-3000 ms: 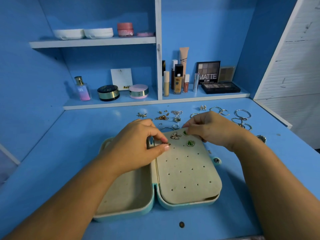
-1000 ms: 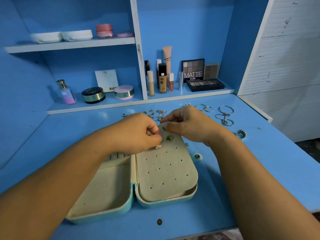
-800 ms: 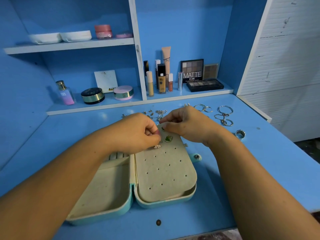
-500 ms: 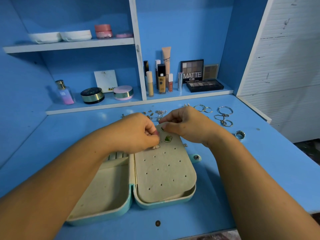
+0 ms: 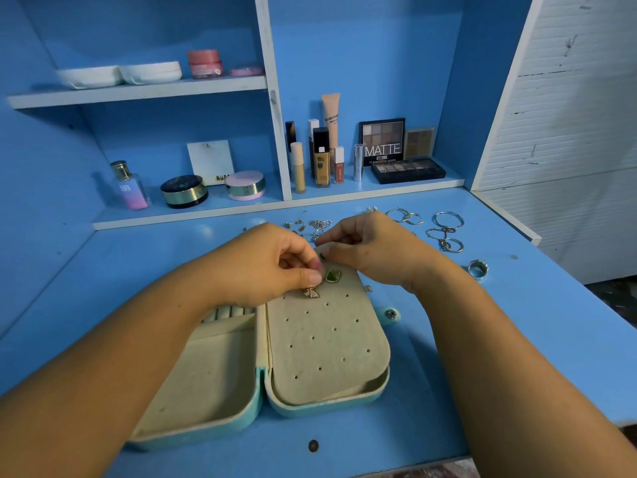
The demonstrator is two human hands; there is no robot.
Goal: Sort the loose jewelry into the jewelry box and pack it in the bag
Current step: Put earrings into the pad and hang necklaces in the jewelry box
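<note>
The jewelry box [image 5: 310,407] lies open on the tabletop [image 5: 517,339], with a butterfly earring [image 5: 311,292] and a green earring [image 5: 333,276] on its panel [image 5: 327,339]. The left hand [image 5: 262,263] has a narrow grip pinched just above the butterfly earring, perhaps holding it. The right hand [image 5: 375,250] pinches the panel's far edge. Bangles [image 5: 448,220] lie beyond.

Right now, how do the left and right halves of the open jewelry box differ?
Left half is an open tray; right half is covered by a flat perforated panel. Left half shows ring rolls and no jewelry; right half carries a green earring and a butterfly earring near its far end. Both: beige lining, teal shell, joined at the hinge.
</note>
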